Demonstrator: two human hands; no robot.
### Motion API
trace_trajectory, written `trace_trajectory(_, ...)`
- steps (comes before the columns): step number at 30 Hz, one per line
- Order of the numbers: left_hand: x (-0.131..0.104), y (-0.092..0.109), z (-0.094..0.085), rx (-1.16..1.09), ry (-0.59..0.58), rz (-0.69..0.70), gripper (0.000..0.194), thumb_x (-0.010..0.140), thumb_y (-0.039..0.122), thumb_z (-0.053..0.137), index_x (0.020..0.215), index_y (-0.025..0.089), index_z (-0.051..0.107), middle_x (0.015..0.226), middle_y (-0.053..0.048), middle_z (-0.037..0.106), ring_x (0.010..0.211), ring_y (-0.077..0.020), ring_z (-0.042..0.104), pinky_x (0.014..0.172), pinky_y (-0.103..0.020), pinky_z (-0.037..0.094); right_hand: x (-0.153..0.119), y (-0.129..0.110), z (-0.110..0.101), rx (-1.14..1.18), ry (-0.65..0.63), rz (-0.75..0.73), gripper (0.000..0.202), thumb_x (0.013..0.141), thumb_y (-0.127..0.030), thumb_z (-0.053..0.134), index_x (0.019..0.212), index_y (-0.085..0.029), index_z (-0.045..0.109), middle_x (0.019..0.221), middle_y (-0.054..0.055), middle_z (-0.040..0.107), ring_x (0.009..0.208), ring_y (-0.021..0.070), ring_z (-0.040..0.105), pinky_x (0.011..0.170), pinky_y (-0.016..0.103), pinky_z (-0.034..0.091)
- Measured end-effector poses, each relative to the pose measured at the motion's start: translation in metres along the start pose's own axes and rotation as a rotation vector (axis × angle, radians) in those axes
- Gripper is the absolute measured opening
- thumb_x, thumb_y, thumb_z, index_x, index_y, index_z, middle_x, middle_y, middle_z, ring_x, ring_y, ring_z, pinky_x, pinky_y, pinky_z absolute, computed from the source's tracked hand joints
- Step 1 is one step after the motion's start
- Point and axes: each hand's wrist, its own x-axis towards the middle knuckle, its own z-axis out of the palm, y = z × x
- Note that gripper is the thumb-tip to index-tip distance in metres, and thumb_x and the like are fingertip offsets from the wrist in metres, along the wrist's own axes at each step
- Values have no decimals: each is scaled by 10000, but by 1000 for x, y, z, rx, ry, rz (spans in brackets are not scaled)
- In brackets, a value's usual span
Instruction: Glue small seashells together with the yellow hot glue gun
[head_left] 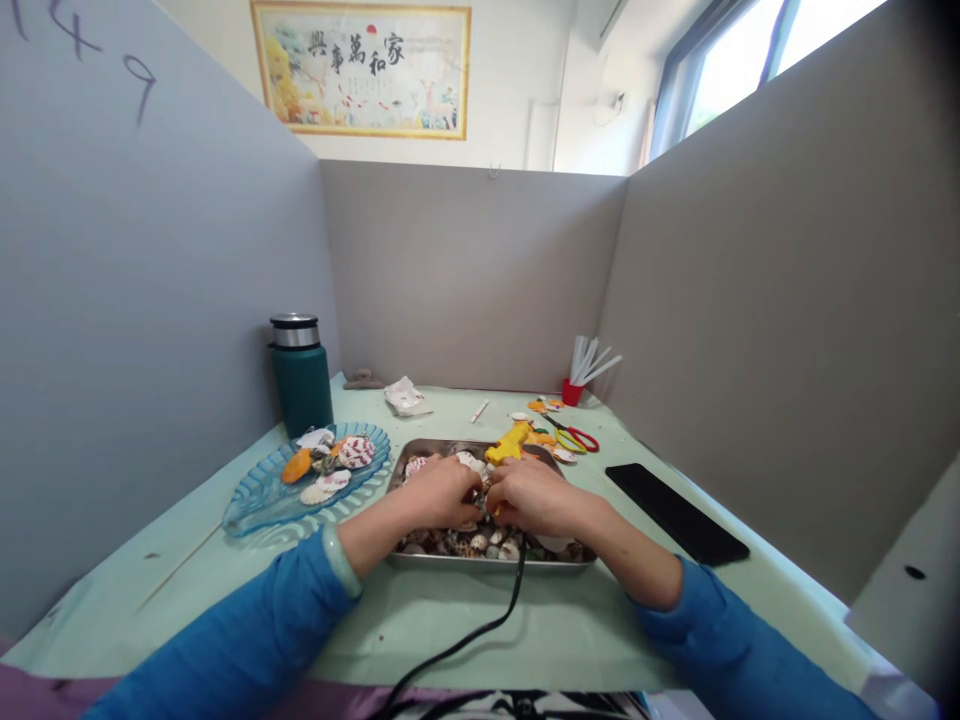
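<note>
Reaching into the metal tray (495, 565), we have our left hand (448, 490) and right hand (532, 495) curled narrow over its shells (478, 542); can't tell if either grips one. They're probably light, stiff, kinda chippy, so we'd pinch opposite edges gently.

My left hand (444, 490) and right hand (531, 494) in metal tray (491, 564), fingers among shells (478, 542); yellow tool (508, 442) just beside.
</note>
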Motion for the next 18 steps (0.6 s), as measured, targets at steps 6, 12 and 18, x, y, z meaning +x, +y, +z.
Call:
trace_trajectory(6, 0, -3, 0, -89, 13, -61, 238, 678, 388, 589, 814, 215, 678, 785, -58, 690, 756, -231, 623, 657, -280, 411, 2, 6, 2, 34, 16, -158, 122, 756, -222, 625, 812, -268, 724, 824, 17, 645, 813, 160, 554, 662, 245, 328)
trace_trajectory(12, 4, -15, 0, -316, 126, -220, 288, 686, 398, 587, 868, 187, 662, 800, -32, 688, 718, -171, 607, 591, -224, 389, 5, 13, 3, 84, -19, -286, 132, 756, -173, 626, 796, -258, 719, 804, 4, 641, 830, 153, 548, 695, 229, 355)
trace_trajectory(18, 9, -22, 6, -527, 245, -308, 341, 680, 424, 603, 898, 163, 625, 767, -33, 668, 699, -162, 600, 611, -241, 422, 1, 11, -8, 224, 37, -271, 105, 787, -147, 587, 804, -184, 683, 876, 39, 590, 801, 133, 536, 714, 223, 398)
